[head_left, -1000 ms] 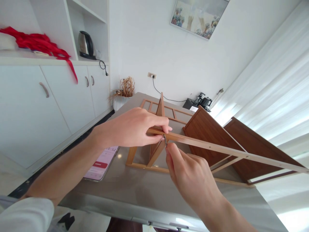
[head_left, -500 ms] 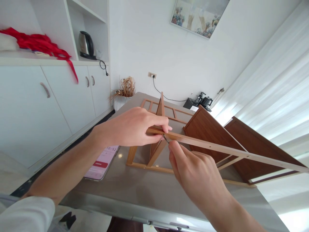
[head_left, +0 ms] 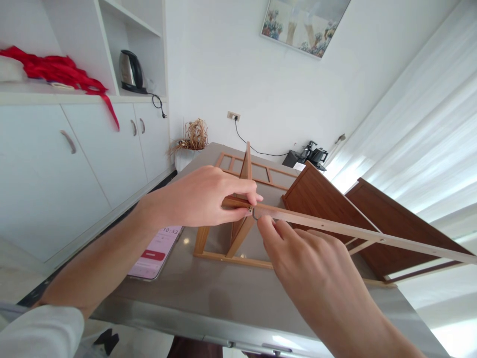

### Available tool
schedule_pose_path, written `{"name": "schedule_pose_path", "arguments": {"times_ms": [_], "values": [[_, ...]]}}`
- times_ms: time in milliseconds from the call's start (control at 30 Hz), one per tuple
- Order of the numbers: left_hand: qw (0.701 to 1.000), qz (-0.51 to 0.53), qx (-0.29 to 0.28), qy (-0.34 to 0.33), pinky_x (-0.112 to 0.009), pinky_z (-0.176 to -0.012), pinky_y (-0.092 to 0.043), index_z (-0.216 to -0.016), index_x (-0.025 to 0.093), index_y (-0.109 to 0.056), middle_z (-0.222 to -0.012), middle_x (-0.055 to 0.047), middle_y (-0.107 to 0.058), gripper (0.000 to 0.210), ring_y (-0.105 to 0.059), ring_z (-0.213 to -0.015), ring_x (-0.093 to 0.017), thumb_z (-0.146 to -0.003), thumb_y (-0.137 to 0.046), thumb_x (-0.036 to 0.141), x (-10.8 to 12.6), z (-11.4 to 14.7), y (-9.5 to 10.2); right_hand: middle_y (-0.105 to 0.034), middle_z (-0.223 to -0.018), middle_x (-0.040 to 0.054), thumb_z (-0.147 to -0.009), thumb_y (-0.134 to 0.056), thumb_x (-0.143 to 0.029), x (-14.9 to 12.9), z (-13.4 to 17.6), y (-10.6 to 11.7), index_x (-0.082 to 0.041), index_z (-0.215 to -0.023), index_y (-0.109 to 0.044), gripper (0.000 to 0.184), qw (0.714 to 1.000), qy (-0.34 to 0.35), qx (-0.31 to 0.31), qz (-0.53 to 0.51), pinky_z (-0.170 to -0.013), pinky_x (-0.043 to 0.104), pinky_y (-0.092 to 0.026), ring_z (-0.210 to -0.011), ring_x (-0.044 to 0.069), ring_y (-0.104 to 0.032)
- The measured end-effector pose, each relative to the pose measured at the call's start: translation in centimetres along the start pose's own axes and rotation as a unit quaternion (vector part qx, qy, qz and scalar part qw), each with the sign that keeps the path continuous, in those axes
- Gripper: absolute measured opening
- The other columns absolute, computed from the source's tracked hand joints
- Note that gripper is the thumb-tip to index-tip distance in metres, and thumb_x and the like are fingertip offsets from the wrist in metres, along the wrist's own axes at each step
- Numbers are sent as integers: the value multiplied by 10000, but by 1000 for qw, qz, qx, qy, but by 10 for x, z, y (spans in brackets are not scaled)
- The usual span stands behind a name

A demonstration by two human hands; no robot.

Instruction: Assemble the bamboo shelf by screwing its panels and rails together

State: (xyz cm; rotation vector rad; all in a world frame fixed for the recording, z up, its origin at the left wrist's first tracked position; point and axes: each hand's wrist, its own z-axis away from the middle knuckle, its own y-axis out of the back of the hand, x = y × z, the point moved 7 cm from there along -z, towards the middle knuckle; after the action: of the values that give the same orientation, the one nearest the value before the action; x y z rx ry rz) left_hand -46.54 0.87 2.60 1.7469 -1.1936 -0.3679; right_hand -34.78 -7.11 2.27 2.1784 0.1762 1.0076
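Note:
My left hand (head_left: 199,196) is closed on the near end of a long wooden rail (head_left: 316,222). Its thumb and forefinger lie on either side of a small metal screw (head_left: 250,209) in the rail. A thin bent metal hex key (head_left: 255,214) sticks out of my right hand (head_left: 309,258), whose fingers are wrapped around the rest of it. The key's tip is close to the screw; I cannot tell whether it sits in the head. The rail belongs to a wooden frame with brown panels (head_left: 320,204) standing on the table.
A phone (head_left: 154,253) lies on the grey table (head_left: 219,298), left of the frame. Dried plants (head_left: 196,134) in a white pot stand behind the far left corner. Black kettle equipment (head_left: 315,155) sits at the back. White cabinets (head_left: 33,174) line the left; a curtain (head_left: 417,99) hangs right.
My right hand has turned, and the hex key now lies at a different angle beside the screw. My left hand keeps its hold on the rail. The view has shifted slightly.

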Motion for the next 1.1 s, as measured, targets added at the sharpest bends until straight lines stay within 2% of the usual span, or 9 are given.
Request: {"name": "schedule_pose_path", "arguments": {"times_ms": [233,600,900,1100], "values": [[1000,-5,0,3,-223,-901,-509,-1047,284,-671,-1123,57,-751,160,-710,-1074,-162,-907,-596,264,0,-1,1,-440,-572,-45,-711,-438,31,-2,-1,-2,-206,-761,-473,245,999,0,21,-24,-465,288,-187,-390,111,-409],[1000,-9,3,4,-222,-870,-506,-1013,284,-669,-1082,68,-761,138,-715,-1060,-165,-908,-590,244,2,0,1,-451,-578,-47,-683,-453,39,-5,0,-5,-203,-834,-518,292,999,12,26,-17,-469,298,-171,-385,123,-386],[1000,-10,3,3,-216,-882,-496,-993,287,-664,-1117,85,-748,115,-713,-1061,-153,-912,-587,256,1,0,1,-511,-618,-32,-660,-458,41,5,-3,1,-197,-904,-542,351,1000,6,-11,-4,-494,297,-194,-426,125,-484],[1000,-5,6,-3,-216,-891,-495,-975,271,-664,-1101,66,-755,111,-711,-1060,-156,-904,-587,234,2,0,2,-528,-624,-23,-672,-468,30,6,-5,1,-194,-921,-548,344,1000,13,-9,-14,-504,305,-217,-456,157,-523]]}}
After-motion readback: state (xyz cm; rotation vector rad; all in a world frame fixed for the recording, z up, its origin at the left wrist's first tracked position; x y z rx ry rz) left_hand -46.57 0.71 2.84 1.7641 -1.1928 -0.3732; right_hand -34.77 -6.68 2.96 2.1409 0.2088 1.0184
